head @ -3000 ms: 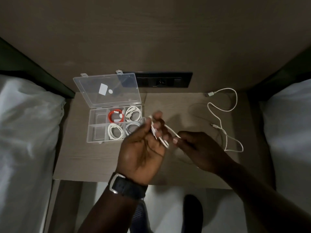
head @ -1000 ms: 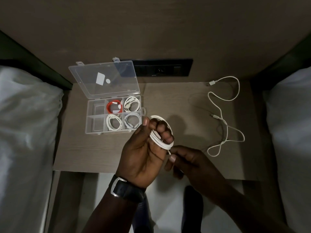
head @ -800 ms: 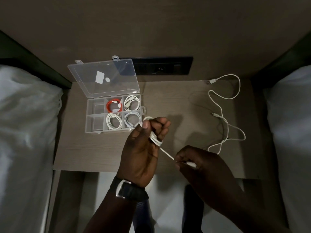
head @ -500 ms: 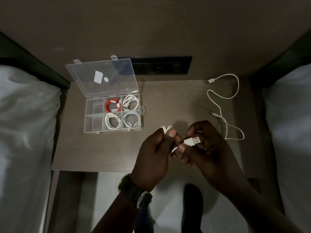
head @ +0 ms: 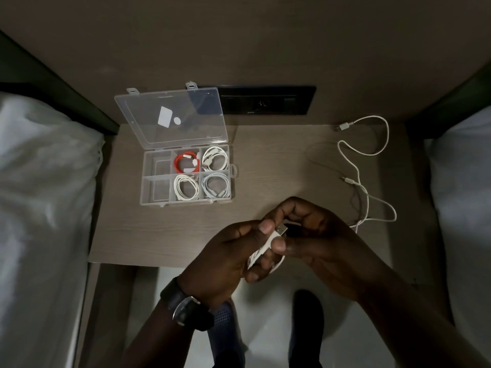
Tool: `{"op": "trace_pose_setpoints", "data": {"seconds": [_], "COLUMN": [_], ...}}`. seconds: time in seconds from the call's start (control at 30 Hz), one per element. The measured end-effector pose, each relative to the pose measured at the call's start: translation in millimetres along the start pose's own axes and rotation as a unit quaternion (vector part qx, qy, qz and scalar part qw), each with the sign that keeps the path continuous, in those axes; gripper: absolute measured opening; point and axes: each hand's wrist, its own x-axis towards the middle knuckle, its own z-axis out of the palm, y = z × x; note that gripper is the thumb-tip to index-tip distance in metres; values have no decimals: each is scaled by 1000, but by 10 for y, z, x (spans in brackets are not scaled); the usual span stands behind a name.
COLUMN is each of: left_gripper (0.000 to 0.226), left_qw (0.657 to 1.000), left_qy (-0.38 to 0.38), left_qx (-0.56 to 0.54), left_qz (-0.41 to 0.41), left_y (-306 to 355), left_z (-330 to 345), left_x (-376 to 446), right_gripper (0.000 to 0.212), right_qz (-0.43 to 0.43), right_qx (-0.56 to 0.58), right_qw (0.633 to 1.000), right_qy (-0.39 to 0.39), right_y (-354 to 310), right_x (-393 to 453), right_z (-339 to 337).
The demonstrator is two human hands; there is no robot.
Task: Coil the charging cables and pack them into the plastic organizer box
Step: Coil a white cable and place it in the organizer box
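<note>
A coiled white cable [head: 261, 252] is held between both hands above the table's front edge. My left hand [head: 228, 258] grips the coil. My right hand [head: 316, 235] pinches its USB plug end [head: 281, 231] with thumb and fingers. The clear plastic organizer box [head: 148, 189] stands at the back left with its lid [head: 170, 120] raised. Inside lie a red coiled cable [head: 186, 163] and three white coiled cables [head: 215, 162]; the two left compartments hold nothing. A loose white cable [head: 364, 176] snakes across the table's right side.
The wooden bedside table [head: 265, 168] sits between two white-sheeted beds [head: 45, 208]. A black socket panel [head: 265, 100] is set in the wall behind the box. A watch is on my left wrist [head: 186, 308]. My shoes show on the floor below.
My left hand finished winding the cable into a coil and both hands drew together toward the table's front edge. My right hand moved from the trailing cable to pinching the plug end.
</note>
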Motion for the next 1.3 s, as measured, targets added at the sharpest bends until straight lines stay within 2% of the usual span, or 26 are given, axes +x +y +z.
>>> {"op": "trace_pose_setpoints", "data": {"seconds": [0.1,0.23,0.33,0.43,0.5,0.63,0.7,0.8,0.9,0.97,1.07,1.2,1.3], "left_gripper": [35,31,37,39,38,19,21,27,31,31,29,24,22], "left_qw": [998,989,973,971,965,949,947,944,891,848,807,770,763], "left_qy": [16,76,109,147,197,288,289,285,318,341,374,399,418], "left_qx": [57,115,178,151,120,27,23,82,282,369,427,481,479], "left_qz": [11,55,99,115,124,129,134,144,160,168,165,132,114], "left_y": [14,16,-33,-67,-90,-159,-203,-260,-309,-320,-283,-321,-399], "left_z": [-99,-226,-344,-473,-555,-785,-960,-1306,-1784,-2089,-2449,-2725,-2739], "left_x": [-7,16,-33,-110,-119,-78,-76,-89,-12,74,207,360,420], "right_gripper": [26,30,32,28,26,22,19,22,24,24,22,20,16], "right_qz": [-10,-20,18,31,25,11,5,-3,-17,-30,-53,-84,-82], "right_qx": [-35,-122,-118,-151,-184,-169,-165,-173,-217,-271,-341,-425,-485], "right_qw": [999,990,993,986,981,986,985,979,967,950,922,879,850], "right_qy": [19,69,-1,-66,-47,4,55,110,130,153,176,199,189], "right_y": [-10,-1,-1,27,94,336,472,636,787,881,982,1095,1174], "right_x": [124,331,506,692,825,1065,1210,1520,1922,2218,2621,2884,2931], "right_z": [47,29,80,161,218,367,428,515,643,744,848,884,877]}}
